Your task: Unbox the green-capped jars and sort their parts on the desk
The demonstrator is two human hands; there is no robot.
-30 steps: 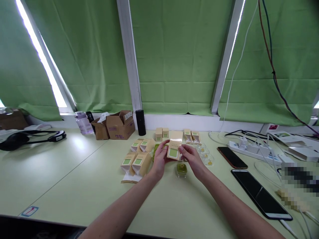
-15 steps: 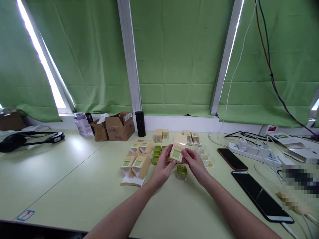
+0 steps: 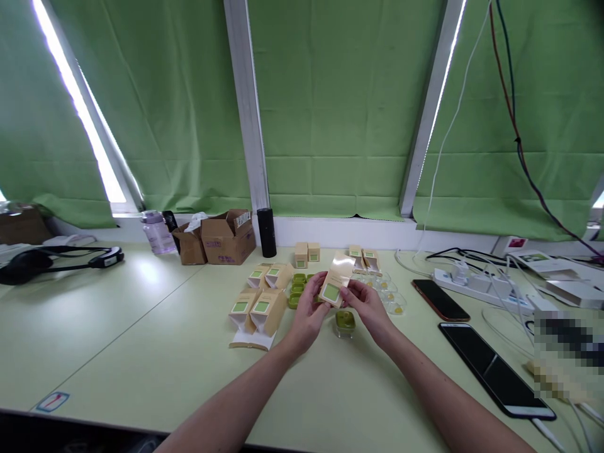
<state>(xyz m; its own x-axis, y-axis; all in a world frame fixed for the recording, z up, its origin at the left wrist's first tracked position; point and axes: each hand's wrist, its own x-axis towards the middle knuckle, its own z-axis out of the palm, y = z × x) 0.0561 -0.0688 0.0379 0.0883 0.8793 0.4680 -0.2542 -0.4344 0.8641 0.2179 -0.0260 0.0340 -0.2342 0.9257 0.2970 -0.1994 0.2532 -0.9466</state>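
Observation:
Between both hands I hold a small beige carton (image 3: 336, 277) with a green square on its front and its top flap raised. My left hand (image 3: 309, 314) grips its left side, and my right hand (image 3: 367, 308) pinches its lower right edge. Just below the hands stands a small clear jar with a green lid (image 3: 345, 321). Behind my left hand are several green lids (image 3: 297, 286), partly hidden. Clear containers with yellow spots (image 3: 392, 299) lie beyond my right hand. To the left, several open beige cartons (image 3: 267, 311) rest on the table.
Two closed small cartons (image 3: 302, 255) and two open cartons (image 3: 364, 259) stand farther back. Brown cardboard boxes (image 3: 229, 239), a black cylinder (image 3: 267, 233) and a purple bottle (image 3: 158, 233) line the wall. Phones (image 3: 495, 371), cables and a power strip (image 3: 481, 290) occupy the right.
The carton in my hands has tilted, and its raised flap now shows more plainly, leaning to the right. My hands stay in nearly the same place.

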